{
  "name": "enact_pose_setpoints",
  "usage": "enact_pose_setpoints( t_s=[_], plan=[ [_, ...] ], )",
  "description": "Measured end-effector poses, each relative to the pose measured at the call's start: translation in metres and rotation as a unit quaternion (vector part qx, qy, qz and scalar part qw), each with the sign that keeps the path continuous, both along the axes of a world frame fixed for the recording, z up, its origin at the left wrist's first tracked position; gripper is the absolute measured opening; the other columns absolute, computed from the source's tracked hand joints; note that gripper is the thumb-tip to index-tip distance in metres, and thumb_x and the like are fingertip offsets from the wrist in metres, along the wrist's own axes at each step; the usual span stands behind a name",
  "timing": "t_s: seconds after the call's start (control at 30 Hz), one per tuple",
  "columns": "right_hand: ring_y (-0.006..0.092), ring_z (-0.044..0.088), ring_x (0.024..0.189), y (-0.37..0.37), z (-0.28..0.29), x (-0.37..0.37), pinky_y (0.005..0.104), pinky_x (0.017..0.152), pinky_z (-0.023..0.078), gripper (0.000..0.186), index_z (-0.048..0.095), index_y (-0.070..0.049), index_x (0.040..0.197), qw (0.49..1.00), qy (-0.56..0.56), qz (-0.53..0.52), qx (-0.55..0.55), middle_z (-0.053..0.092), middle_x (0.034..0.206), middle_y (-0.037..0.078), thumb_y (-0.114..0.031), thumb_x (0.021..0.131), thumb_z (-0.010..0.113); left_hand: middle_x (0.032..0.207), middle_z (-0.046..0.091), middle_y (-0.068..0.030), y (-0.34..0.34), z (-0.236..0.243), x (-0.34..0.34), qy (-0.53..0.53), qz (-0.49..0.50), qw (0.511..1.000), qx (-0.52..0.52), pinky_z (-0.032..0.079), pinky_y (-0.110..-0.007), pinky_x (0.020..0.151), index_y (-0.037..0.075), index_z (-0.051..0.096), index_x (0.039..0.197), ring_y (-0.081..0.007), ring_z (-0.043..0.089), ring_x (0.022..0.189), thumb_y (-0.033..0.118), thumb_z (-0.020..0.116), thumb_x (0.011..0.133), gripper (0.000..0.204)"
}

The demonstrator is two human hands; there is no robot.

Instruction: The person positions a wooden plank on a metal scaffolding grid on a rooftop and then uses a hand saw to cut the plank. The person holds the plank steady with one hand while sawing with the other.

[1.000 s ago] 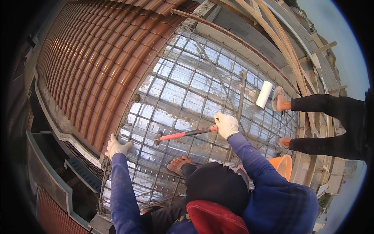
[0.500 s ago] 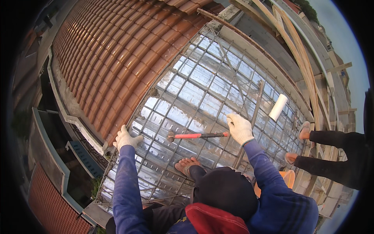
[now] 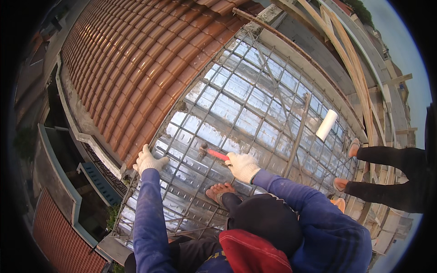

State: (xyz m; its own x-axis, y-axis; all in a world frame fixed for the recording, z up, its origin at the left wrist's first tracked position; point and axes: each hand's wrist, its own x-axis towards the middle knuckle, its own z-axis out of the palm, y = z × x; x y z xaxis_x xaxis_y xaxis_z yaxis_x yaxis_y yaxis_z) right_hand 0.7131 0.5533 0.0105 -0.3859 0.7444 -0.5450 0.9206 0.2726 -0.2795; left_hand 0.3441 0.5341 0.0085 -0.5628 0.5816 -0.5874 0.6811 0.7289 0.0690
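My right hand [image 3: 244,167], in a white knit glove, is wrapped around the handle of a hammer [image 3: 215,154]. The red part of its handle sticks out past my fingers toward the dark head, which lies over the steel mesh. At the left edge of the mesh, beside the roof tiles, rests my left hand [image 3: 150,159], gloved as well. Its thumb is spread away from its fingers, and I see nothing held in it. Beneath both hands runs the rebar mesh [image 3: 210,107] over shiny corrugated metal sheeting [image 3: 224,108].
Glazed brown roof tiles [image 3: 132,77] slope at the left. A white cylinder [image 3: 327,125] lies on the mesh to the right, near another person's legs [image 3: 387,182]. My bare foot [image 3: 219,191] stands on the sheeting. Timber poles [image 3: 350,54] rise at the far right.
My right hand has moved left and down onto the hammer's handle and closed on it. The hammer has tilted, its head slightly higher in view. My left hand has stayed in place.
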Motion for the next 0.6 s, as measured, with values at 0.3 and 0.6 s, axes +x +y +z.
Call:
enact_pose_setpoints(
  t_s=[0.3, 0.6],
  plan=[
    [0.0219, 0.073, 0.072, -0.010, 0.046, 0.066, 0.0412, 0.068, 0.058, 0.043, 0.071, -0.010, 0.135, 0.913, 0.213, -0.323, -0.131, 0.075, 0.092, 0.010, -0.045, 0.115, 0.053, 0.165, 0.056, -0.0167, -0.001, 0.003, 0.001, 0.009, -0.007, 1.000, 0.001, 0.031, -0.057, 0.130, 0.019, 0.039, 0.173, -0.0361, 0.052, 0.154, 0.049, 0.101, 0.075, 0.120],
    [0.0176, 0.065, 0.060, -0.062, 0.011, 0.197, 0.0368, 0.055, 0.056, 0.049, 0.069, -0.007, 0.134, 0.758, 0.192, -0.623, 0.003, 0.067, 0.083, 0.008, -0.048, 0.116, 0.051, 0.161, 0.059, -0.0174, -0.001, -0.001, 0.002, 0.015, -0.013, 1.000, 0.004, 0.032, -0.058, 0.128, 0.018, 0.040, 0.173, -0.0366, 0.055, 0.152, 0.052, 0.100, 0.074, 0.121]
  ],
)
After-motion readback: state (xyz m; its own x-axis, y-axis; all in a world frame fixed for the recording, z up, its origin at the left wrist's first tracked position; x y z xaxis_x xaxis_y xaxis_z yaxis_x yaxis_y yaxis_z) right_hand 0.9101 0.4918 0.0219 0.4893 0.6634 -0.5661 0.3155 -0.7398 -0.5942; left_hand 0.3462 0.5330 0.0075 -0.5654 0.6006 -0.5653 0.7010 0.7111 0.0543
